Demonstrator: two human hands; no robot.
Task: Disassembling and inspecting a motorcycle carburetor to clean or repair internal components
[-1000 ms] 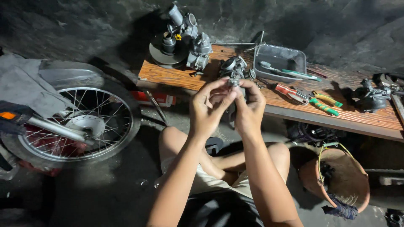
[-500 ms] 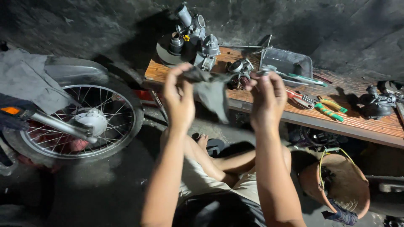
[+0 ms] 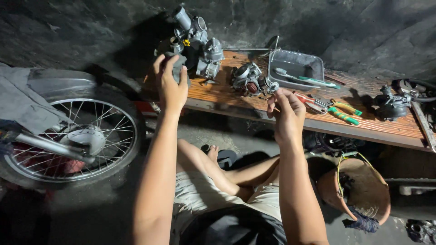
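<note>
My left hand grips a dark rag at the bench end while my right hand pinches a tiny part I could drop beside the carburetor.

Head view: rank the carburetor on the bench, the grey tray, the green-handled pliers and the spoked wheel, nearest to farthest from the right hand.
1. Carburetor, just up-left of the right hand.
2. Grey tray, above it.
3. Green-handled pliers, to its right.
4. Spoked wheel, far left.
</note>
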